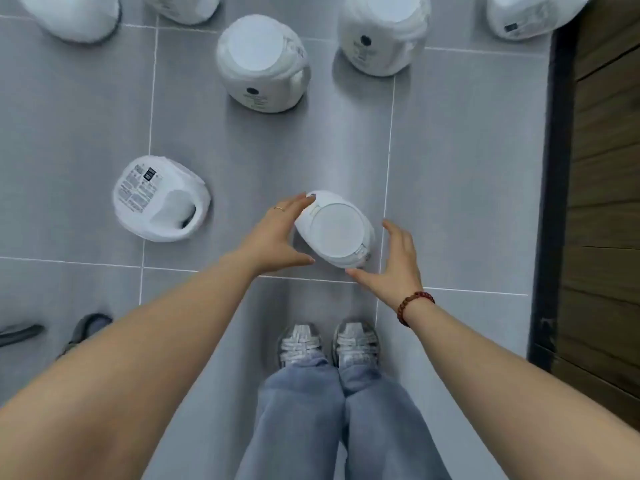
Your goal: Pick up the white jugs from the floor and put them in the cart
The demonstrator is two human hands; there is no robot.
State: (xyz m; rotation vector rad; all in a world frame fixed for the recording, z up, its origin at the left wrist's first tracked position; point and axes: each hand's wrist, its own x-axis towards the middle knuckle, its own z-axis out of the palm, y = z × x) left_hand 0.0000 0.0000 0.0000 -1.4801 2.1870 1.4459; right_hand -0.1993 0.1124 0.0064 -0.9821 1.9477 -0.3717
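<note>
White jug [337,233] stands on the grey floor [450,168], by a tile corner just ahead of the shoes [329,341]. Left hand [277,237] flanks it, fingers straight and together, thumb spread wide. Right hand [396,265] hovers just beside, fingers relaxed, thumb apart. Other jugs [261,64] stand farther out.

Left hand [273,237], right hand [394,265] either side of white jug [337,233]

Both arms extended downward, left grip [277,237] and right grip [394,265] splayed, palms facing inward.
</note>
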